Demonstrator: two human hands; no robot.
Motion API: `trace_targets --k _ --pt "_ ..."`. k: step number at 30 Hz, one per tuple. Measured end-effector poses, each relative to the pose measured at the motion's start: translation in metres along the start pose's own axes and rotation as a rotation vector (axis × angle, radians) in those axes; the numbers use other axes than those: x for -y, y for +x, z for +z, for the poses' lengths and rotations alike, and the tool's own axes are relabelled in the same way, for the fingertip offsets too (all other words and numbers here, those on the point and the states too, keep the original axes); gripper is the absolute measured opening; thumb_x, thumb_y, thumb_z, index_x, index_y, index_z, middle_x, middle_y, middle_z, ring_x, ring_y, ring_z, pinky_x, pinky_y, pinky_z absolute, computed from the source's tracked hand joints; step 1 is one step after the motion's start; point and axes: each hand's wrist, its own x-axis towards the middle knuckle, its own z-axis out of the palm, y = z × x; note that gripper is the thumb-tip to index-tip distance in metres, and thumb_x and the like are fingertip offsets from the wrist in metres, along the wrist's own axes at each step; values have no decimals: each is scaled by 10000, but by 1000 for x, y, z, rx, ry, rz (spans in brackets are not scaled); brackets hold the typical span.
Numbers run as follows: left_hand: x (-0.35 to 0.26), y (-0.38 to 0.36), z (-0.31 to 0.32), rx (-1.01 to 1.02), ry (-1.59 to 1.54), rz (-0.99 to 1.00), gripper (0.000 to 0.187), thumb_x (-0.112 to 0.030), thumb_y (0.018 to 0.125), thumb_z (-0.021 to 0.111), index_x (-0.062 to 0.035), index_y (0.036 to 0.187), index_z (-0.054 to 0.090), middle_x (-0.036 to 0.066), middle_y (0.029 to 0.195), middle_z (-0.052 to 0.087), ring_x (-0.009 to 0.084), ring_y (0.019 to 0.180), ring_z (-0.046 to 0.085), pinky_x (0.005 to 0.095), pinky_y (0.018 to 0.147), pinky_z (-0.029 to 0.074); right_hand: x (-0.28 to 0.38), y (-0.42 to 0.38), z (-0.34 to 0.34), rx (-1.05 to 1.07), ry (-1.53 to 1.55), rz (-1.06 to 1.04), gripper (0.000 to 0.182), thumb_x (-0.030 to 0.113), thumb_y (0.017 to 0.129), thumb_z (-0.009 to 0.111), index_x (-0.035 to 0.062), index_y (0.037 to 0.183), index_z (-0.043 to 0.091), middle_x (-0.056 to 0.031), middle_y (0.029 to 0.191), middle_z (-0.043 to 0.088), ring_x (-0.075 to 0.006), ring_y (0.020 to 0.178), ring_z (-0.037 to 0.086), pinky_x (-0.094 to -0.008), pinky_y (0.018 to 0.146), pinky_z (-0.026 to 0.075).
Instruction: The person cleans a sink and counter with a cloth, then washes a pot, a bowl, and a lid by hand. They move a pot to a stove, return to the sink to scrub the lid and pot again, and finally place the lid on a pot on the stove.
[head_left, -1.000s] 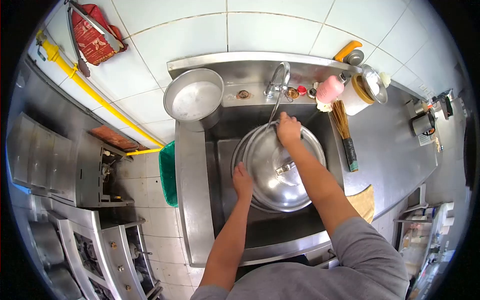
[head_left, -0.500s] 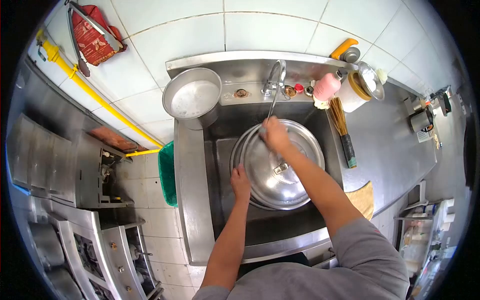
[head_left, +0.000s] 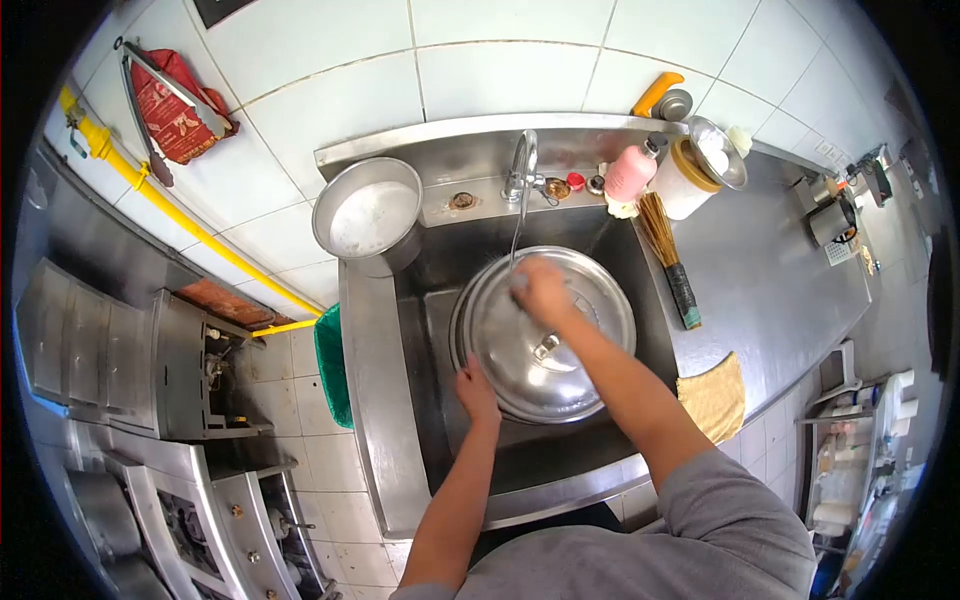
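A large round metal pot lid [head_left: 500, 345] with a small handle on top lies in the steel sink [head_left: 560, 465]. My left hand [head_left: 478, 390] grips its left rim, with the fingertips partly hidden. My right hand [head_left: 543, 290] presses on the lid's upper part, closed over what looks like a small grey scouring pad [head_left: 519, 284], mostly covered by the fingers. From the faucet [head_left: 525, 165] a thin stream of water falls beside my right hand onto the lid's far edge. Another round rim shows under the lid on the left.
A deep metal pot [head_left: 365, 215] of foamy water stands at the sink's back left corner. To the right are a pink soap bottle [head_left: 632, 172], a white tub [head_left: 682, 185], a stick brush [head_left: 672, 262] and a yellow cloth [head_left: 715, 397]. A green bin [head_left: 333, 368] stands left of the sink.
The view has shifted, so the sink and its surroundings appear further left and slightly lower. My right hand stays on the lid's upper part; my left hand still grips the rim.
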Motion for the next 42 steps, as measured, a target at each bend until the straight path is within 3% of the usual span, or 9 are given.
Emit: trace_targets --k 5,7,12,18,22,26,34,36,42 --pt "-10 -48 -17 289 -81 -383 465 -441 1007 495 8 923 587 89 866 614 216 789 571 363 764 479 -20 10 -23 -56 -163 424 337 293 744 761 65 967 653 -150 1080 604 -346 1056 565 -487 921 445" --pt "-11 -15 -1 45 -34 -104 537 -492 1011 451 19 1043 615 102 914 637 212 839 587 348 799 478 -3 -4 -11 69 -32 63 347 275 725 755 74 993 664 -123 1080 598 -344 1087 552 -493 935 433" --pt "-43 46 24 255 -365 -175 627 -527 1013 409 56 1092 625 135 1037 657 212 948 598 343 843 463 63 -48 5 303 -165 -458 253 180 765 637 93 998 679 -101 1041 595 -304 1046 563 -463 853 440" --pt "-27 34 20 67 361 101 539 -489 962 557 8 759 609 43 688 541 178 656 461 364 624 412 -7 6 4 10 -253 39 208 187 774 683 78 950 659 -157 1025 621 -327 975 612 -461 834 482" --pt "-29 24 21 11 239 134 484 -422 945 615 7 722 583 30 649 525 183 619 443 357 593 401 -81 7 -37 -67 -145 614 322 233 818 732 53 1040 585 -166 1081 601 -354 988 618 -451 844 506" --pt "-30 22 23 20 216 213 550 -469 986 511 27 782 632 85 673 564 194 660 472 382 657 423 -27 5 -11 -142 -187 272 291 185 806 705 41 1028 583 -181 1030 602 -340 941 624 -457 814 501" --pt "-36 24 19 44 -447 -102 561 -504 1001 458 18 893 632 99 871 581 198 788 477 365 732 425 52 -27 11 320 -15 -365 222 171 737 667 62 927 630 -145 979 625 -333 949 625 -467 826 475" --pt "-43 18 14 -2 84 12 529 -456 967 574 -3 696 543 37 659 514 156 634 413 350 592 385 -1 9 26 125 -112 -120 276 193 743 725 55 961 627 -155 998 633 -356 975 616 -457 854 483" --pt "-16 18 13 -60 -32 48 535 -421 929 649 -39 635 417 4 629 402 134 621 341 341 548 332 -97 9 -17 -115 -17 496 356 282 760 779 74 996 611 -153 1052 623 -366 1021 591 -439 865 483"
